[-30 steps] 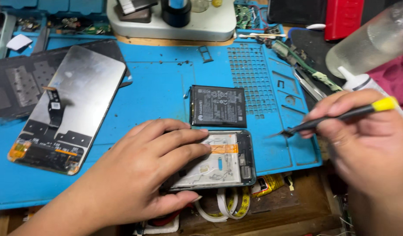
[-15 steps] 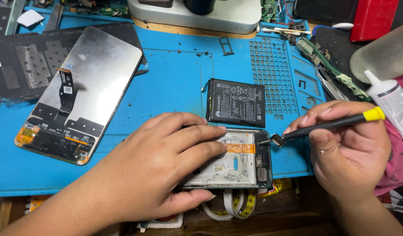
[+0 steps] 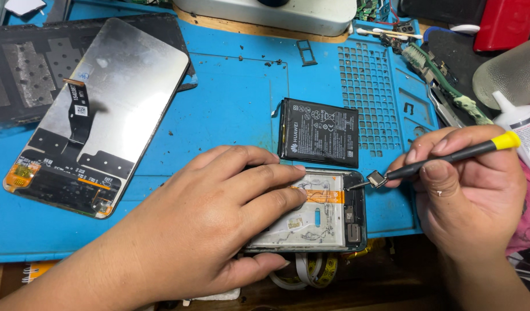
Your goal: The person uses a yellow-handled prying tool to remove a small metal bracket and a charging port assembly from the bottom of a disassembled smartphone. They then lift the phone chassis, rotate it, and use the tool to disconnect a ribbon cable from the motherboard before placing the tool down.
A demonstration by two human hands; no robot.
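My left hand (image 3: 219, 230) lies flat, fingers pinning the phone (image 3: 319, 216), hiding its left half. Right hand (image 3: 472, 190) grips the screwdriver (image 3: 443, 160); tip at fingertips, contact unclear.

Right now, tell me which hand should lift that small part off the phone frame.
Right. The right hand holds the tool, whose tip sits at the small part by the phone frame edge. The left hand lies flat on the frame, pinning it down, so it is probably best left there.
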